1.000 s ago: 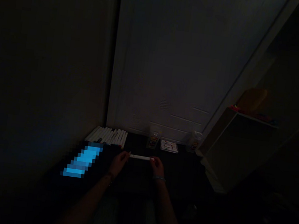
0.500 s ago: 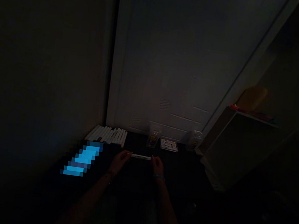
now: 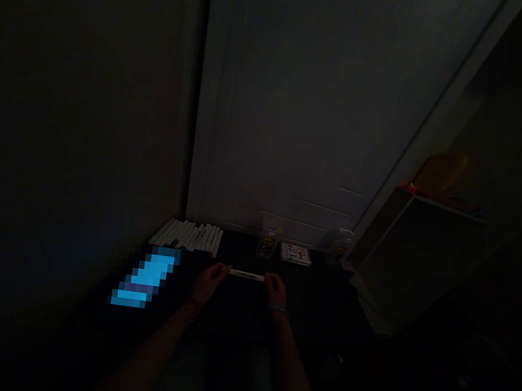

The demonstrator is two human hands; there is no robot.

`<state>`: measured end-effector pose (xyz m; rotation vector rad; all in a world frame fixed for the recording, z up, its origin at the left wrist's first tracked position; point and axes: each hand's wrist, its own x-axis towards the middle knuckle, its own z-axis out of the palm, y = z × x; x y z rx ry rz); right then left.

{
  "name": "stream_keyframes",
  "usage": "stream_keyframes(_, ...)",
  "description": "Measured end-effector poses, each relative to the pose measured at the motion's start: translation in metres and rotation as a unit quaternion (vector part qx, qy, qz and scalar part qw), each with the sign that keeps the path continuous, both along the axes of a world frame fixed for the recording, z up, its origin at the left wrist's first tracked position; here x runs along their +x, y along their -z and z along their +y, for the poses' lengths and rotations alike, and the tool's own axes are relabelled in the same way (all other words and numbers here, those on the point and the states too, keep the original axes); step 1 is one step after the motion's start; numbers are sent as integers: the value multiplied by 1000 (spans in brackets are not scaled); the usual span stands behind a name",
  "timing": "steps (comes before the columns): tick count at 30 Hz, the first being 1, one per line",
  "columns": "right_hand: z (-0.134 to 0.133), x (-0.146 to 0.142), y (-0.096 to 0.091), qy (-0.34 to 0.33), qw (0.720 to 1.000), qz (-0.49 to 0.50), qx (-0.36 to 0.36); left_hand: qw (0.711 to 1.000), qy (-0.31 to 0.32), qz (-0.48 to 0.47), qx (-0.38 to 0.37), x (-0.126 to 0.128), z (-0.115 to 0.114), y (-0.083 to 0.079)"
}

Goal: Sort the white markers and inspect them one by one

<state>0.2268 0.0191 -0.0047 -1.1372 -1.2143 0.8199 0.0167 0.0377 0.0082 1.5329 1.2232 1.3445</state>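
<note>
Filling the 12 o'clock side of a dim room, a smooth, pale wall (image 3: pixel 302 98) with faint grooves low down stands behind a dark bench (image 3: pixel 319 302). At 3 o'clock stands a box-shaped shelf (image 3: pixel 380 237). Round white markers (image 3: pixel 188 236) lie side by side at 10 o'clock, above a blocky blue glow (image 3: pixel 147 278) at 9. Clear plastic cases stand at 1 o'clock (image 3: pixel 268 241) and 2 o'clock (image 3: pixel 341 248), with a flat, patterned pack (image 3: pixel 295 254) between. Mid-bench, the left grip (image 3: pixel 206 282) and right grip (image 3: pixel 276 290) are pinched on opposite ends of a slim white pen (image 3: pixel 247 275), held level. A second ago its visible side was plain; now dark markings show.
</note>
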Motion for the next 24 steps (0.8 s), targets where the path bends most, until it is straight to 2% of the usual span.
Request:
stream_keyframes(7,3,0,1,14,1000,0,10,1000,2,-17,-3,-1,5,4)
stream_keyframes(18,-4,0,-5,0,1000,12,18,1000,12,10,9,0,-2,0)
stream_keyframes(24,2,1,4,11,1000,-6,18,1000,6,9,6,1,-1,2)
